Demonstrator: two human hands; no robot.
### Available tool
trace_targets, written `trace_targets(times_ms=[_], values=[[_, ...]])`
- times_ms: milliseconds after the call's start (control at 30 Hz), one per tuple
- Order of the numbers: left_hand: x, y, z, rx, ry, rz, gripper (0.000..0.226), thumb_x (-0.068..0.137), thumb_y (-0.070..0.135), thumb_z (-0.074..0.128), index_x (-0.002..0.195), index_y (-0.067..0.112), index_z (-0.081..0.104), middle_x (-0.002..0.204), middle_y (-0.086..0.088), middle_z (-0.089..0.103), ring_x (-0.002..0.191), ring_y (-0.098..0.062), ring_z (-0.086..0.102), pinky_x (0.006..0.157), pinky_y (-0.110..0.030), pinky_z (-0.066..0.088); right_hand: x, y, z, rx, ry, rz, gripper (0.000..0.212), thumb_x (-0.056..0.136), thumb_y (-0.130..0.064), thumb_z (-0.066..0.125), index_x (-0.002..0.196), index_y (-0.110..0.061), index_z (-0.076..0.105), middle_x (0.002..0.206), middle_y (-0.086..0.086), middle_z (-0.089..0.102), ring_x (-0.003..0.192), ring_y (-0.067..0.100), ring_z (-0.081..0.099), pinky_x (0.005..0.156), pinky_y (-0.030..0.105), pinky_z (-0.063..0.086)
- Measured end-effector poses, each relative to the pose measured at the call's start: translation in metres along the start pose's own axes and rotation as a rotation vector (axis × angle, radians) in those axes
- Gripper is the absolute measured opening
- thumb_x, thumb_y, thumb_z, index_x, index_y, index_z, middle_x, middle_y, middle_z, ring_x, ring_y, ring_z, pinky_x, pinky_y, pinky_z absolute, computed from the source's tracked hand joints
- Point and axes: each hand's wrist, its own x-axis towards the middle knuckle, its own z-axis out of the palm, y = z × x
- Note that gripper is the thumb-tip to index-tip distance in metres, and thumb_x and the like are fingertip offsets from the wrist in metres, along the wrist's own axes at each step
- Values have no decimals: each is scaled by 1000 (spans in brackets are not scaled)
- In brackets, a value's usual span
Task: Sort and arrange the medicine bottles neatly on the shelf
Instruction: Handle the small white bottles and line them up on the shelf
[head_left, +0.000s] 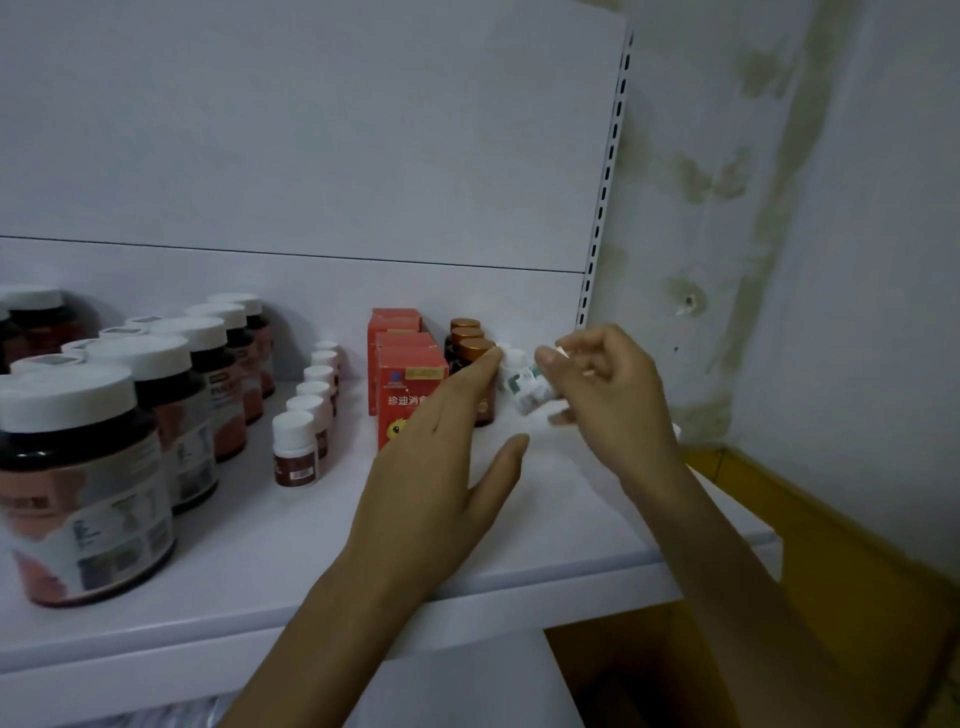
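At shelf right end | right hand pinches tilted white bottle; left hand flat, empty | best: stand it upright beside brown-capped bottles

Stained white wall right; slotted upright; yellowish surface below, possibly floor.

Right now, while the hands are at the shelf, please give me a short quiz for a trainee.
1. True or false: the right hand holds a small white bottle tilted.
2. The three dark bottles beside the red boxes have caps of which colour? A white, B bronze, C green.
3. Fill in: the row of small white-capped bottles stands to the ___ of the red boxes.
Key: 1 true; 2 B; 3 left.
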Motion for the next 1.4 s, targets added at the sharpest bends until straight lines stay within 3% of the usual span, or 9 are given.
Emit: trace_targets(times_ms=[100, 200, 333, 467, 600, 733, 900, 1100, 1400], values=[[0, -1, 6, -36, -81, -35, 67, 87, 55, 49, 145, 27, 32, 136, 11, 53, 113, 6, 49, 93, -10, 43, -26, 5, -6, 430, -160, 231, 31, 79, -30, 64, 100, -7, 60, 81, 1, 72, 72, 13, 70, 54, 24, 54], [1, 0, 6, -12, -167, -69, 56, 87, 54, 52, 137, 27, 47, 121, 8, 65, 99, -3, 63, 83, -29, 56, -33, 19, -7, 533, -211, 290, 38, 72, -34, 61, 99, -7, 59, 81, 4, 71, 69, 14, 69, 54, 25, 53], [1, -1, 7, 3, -204, -83, 41, 87, 32, 65, 126, 25, 55, 113, 7, 67, 92, -4, 65, 77, -24, 57, -32, 24, -5, 511, -230, 320, 46, 74, -44, 57, 103, -8, 59, 81, 9, 71, 68, 19, 69, 51, 27, 53], [0, -1, 5, -18, -183, -99, 38, 83, 22, 69, 119, 23, 56, 113, 7, 66, 94, -4, 64, 76, -15, 54, -30, 24, -1, 395, -275, 322, 45, 85, -49, 46, 93, -8, 62, 65, 11, 67, 49, 18, 60, 41, 23, 45], [0, 0, 4, -44, -169, -113, 42, 82, 33, 67, 121, 24, 56, 111, 14, 63, 91, 2, 61, 75, -13, 54, -29, 28, -3, 438, -271, 308, 24, 97, -25, 44, 91, -8, 58, 57, 5, 65, 45, 14, 57, 39, 23, 44], [2, 1, 2, -53, -171, -123, 43, 85, 43, 57, 124, 26, 56, 110, 17, 64, 85, 4, 62, 74, -9, 51, -26, 30, -5, 472, -312, 302, 18, 93, -21, 53, 105, -9, 58, 66, 6, 69, 53, 14, 62, 41, 24, 47], [0, 0, 2, -61, -164, -150, 37, 87, 37, 58, 122, 25, 56, 112, 10, 67, 88, -3, 65, 77, -18, 54, -31, 29, -6, 328, -348, 166, 35, 77, -32, 73, 106, -19, 58, 78, 2, 71, 62, 15, 66, 47, 21, 50], [0, 0, 2, -54, -165, -164, 39, 85, 31, 63, 122, 22, 57, 113, 6, 68, 90, -7, 66, 80, -27, 55, -34, 28, -5, 295, -345, 114, 40, 69, -30, 65, 106, -18, 55, 79, -2, 71, 63, 14, 66, 47, 21, 50], [-1, 1, 5, -41, -148, -122, 37, 79, 21, 74, 113, 19, 60, 107, 3, 70, 92, -11, 68, 79, -37, 58, -32, 29, -5, 326, -308, 158, 3, 91, -15, 56, 93, -16, 57, 80, 6, 66, 59, 14, 65, 43, 21, 48]])
